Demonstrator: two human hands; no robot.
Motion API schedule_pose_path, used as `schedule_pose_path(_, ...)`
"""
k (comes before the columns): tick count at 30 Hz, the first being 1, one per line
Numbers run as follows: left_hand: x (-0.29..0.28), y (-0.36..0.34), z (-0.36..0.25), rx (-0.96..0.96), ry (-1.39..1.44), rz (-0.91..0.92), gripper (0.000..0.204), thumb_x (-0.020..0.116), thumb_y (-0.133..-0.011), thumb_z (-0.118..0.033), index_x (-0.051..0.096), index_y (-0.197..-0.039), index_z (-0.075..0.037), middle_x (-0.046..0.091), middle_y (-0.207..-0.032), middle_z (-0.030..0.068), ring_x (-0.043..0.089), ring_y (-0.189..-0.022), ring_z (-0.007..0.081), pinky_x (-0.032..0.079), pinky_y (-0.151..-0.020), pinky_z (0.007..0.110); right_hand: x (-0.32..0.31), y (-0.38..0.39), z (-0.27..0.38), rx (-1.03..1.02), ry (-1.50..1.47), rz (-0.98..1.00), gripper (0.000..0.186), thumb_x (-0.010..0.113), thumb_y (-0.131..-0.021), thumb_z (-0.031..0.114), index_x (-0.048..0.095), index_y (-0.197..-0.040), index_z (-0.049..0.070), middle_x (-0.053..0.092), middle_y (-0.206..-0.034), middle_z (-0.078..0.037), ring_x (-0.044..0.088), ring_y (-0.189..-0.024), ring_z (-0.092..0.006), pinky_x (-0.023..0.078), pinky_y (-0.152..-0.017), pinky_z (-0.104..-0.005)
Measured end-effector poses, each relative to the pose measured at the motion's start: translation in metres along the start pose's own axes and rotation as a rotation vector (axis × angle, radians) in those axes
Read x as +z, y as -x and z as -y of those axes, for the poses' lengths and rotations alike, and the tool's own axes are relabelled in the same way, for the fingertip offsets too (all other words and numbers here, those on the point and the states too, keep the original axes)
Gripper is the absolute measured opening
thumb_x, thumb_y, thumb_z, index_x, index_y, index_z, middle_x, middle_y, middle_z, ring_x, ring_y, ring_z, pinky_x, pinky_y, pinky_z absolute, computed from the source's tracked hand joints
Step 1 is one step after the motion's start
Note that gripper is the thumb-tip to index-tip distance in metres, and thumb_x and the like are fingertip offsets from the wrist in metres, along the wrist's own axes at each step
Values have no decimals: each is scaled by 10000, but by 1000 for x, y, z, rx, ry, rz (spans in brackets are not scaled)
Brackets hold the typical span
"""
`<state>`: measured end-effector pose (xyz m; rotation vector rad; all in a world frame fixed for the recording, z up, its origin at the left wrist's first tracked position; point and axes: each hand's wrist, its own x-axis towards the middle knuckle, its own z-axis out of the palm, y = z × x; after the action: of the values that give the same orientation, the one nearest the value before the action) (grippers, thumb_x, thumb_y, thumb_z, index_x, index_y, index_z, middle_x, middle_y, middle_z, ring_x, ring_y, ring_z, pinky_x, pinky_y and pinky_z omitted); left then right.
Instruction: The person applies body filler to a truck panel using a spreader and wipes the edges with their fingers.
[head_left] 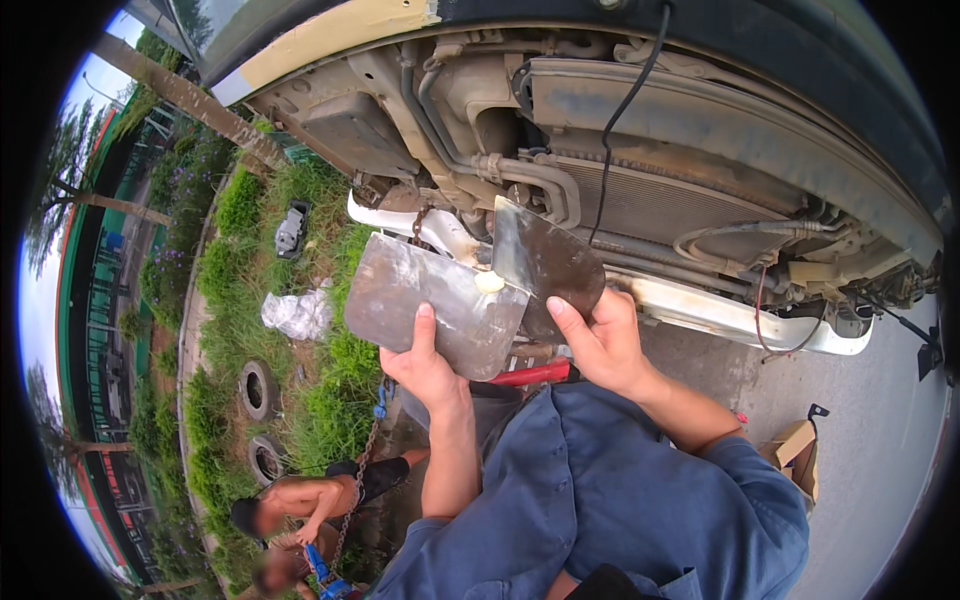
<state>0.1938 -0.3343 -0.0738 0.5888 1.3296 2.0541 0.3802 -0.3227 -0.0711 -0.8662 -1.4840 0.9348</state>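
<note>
My left hand (432, 372) grips a flat grey metal plate (400, 300) with rounded corners, its thumb lying on top and its other fingers hidden underneath. Near the plate's right edge sits a small blob of pale yellow putty (489, 283). A second, darker metal plate (550, 262) is pinched in my right hand (610, 345), thumb on its face. This plate is tilted, and its left edge meets or overlaps the first plate beside the putty. Both plates are held up in front of my chest, below the vehicle's exposed front.
Ahead is the stripped vehicle front, with a radiator (640, 205), a white crossbar (720, 308) and a hanging black cable (612, 130). Two people crouch at lower left near a chain (352, 490). Tyres (257, 390) lie in the grass; a cardboard box (795, 450) stands right.
</note>
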Motion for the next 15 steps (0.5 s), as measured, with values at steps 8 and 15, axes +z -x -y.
schedule_pose_path(8,-2,-35,-14,56,175,-64,317,639,-863,19,567,-1171,43,642,-1102,137,648,-952,215,548,-845,369,0,0,0,344,168,451,341,606,-903,57,528,-1225,-25,676,-933,-95,574,-790,-129,481,-697,-315)
schedule_pose_path(15,-30,-43,-19,-74,233,24,401,598,-877,-19,498,-1261,38,613,-1150,155,643,-987,246,544,-877,398,-10,-24,-25,310,-372,-11,476,617,-903,12,404,-1328,-7,556,-1222,-101,512,-1156,-176,394,-1011,-325)
